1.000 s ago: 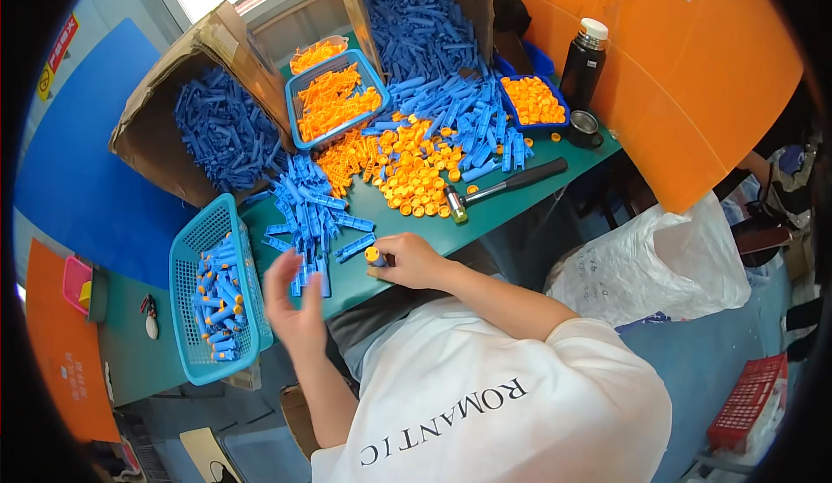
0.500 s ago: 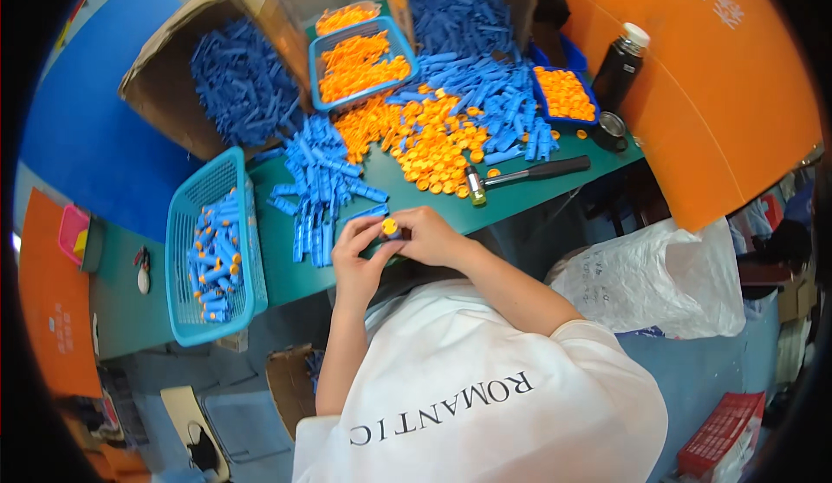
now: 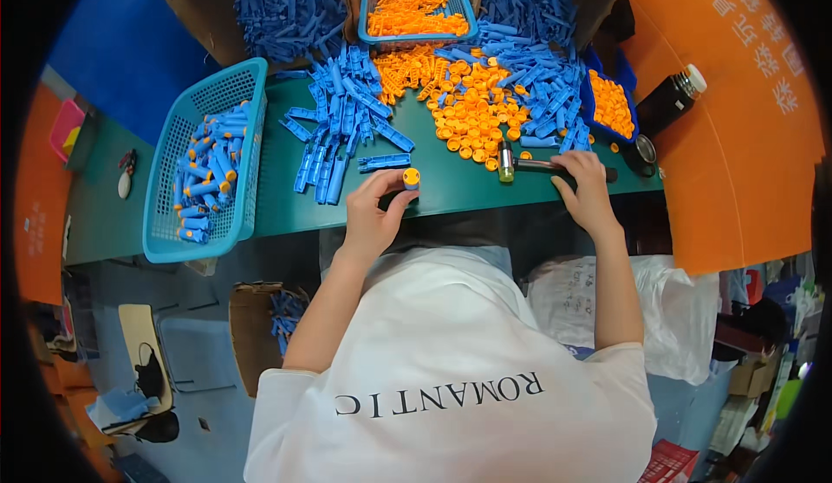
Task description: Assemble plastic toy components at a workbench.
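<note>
Head view, nearest first: a white short-sleeved T-shirt (image 3: 407, 327) fills the foreground, both bare forearms reaching forward from it. The left hand (image 3: 373, 214) is at the front edge of a green tabletop (image 3: 459, 190), thumb and fingers pinching a short blue plastic cylinder with a round orange cap (image 3: 412, 179). This cylinder is upright, cap up; whether its base touches the table is hidden. The right hand (image 3: 588, 190) lies over the handle of a small hammer with a metal head and yellow-green tip (image 3: 506, 160); I cannot tell whether its fingers have closed around it.

The left fingers sit close under the cap, so a badly aimed hammer blow could catch them; a slack pinch could let the cylinder tip or drop off the nearby edge. Dragging the hammer sideways might scatter the loose orange plastic caps (image 3: 472, 123) just behind its head.

A turquoise lattice-sided plastic basket (image 3: 258, 136) of capped blue cylinders stands to the left, with a pile of blue plastic half-shells (image 3: 334, 127) between it and the caps. Farther back are a light-blue plastic basket (image 3: 474, 28) of toothed orange strips and a brown cardboard box (image 3: 186, 6).
</note>
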Demonstrator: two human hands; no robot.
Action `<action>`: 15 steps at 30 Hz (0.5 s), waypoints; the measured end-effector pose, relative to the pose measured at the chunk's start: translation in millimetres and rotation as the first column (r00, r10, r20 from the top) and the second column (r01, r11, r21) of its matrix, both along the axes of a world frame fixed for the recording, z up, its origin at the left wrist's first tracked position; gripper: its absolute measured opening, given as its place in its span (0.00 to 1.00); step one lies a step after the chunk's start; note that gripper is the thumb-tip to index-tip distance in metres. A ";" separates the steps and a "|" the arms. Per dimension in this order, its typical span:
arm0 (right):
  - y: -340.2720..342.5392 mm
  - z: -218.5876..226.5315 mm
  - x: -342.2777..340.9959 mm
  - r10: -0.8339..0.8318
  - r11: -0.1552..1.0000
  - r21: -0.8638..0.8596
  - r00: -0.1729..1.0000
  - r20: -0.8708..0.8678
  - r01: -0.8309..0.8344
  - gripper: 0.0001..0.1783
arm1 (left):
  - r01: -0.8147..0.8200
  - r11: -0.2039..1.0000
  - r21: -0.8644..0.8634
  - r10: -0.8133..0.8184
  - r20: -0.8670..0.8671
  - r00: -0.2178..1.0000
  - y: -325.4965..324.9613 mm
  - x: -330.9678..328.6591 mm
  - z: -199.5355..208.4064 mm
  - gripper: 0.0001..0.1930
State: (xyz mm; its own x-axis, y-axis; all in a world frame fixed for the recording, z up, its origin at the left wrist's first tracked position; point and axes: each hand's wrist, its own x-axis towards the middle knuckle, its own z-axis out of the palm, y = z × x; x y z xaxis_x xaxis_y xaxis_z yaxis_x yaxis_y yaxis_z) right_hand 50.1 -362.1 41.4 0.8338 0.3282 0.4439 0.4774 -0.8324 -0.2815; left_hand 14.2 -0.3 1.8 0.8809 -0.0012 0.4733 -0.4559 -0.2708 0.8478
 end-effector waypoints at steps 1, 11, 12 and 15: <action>-3.2 -4.7 4.8 0.009 1.000 -0.011 1.000 -0.003 -0.009 0.16 | -0.009 1.000 -0.011 0.009 -0.003 1.000 -0.9 0.7 0.7 0.12; 37.8 28.3 -8.3 0.248 0.927 0.286 0.969 0.016 -0.242 0.11 | -0.032 0.999 0.006 0.032 -0.022 0.999 -4.2 -0.6 4.7 0.13; 55.4 47.3 -19.8 0.293 0.913 0.315 0.954 -0.065 -0.259 0.13 | -0.037 0.999 0.011 0.037 -0.009 0.999 -5.2 -1.3 8.4 0.13; 101.1 79.9 -35.5 0.354 0.885 0.376 0.921 -0.163 -0.274 0.24 | -0.046 0.999 -0.002 0.046 -0.008 0.999 -4.2 1.2 4.3 0.13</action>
